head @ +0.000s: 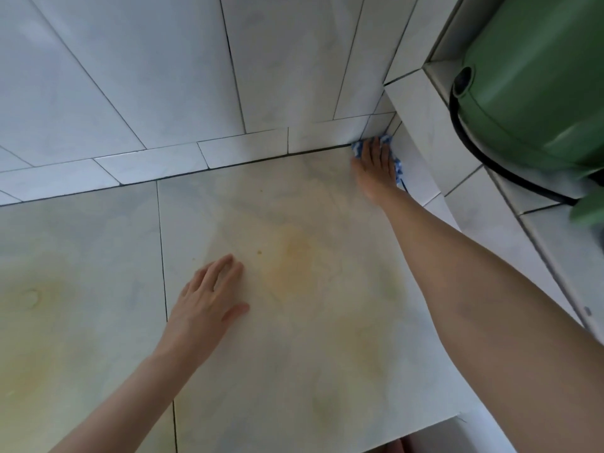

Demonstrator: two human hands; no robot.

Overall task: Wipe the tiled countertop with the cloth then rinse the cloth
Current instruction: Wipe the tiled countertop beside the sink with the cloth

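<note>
The tiled countertop (294, 322) is pale marble-look tile with dark grout lines and yellowish stains near its middle and left. My right hand (376, 165) reaches to the far right corner, where the countertop meets the wall, and presses a blue and white cloth (397, 166) flat against the tile. Most of the cloth is hidden under the hand; only its edges show. My left hand (209, 302) rests flat on the countertop nearer to me, fingers spread, holding nothing.
A tiled wall (147, 76) rises behind the countertop. A raised tiled ledge (421, 125) runs along the right side and carries a large green container (539, 80) with a black hose. The countertop's near edge (376, 436) shows at the bottom.
</note>
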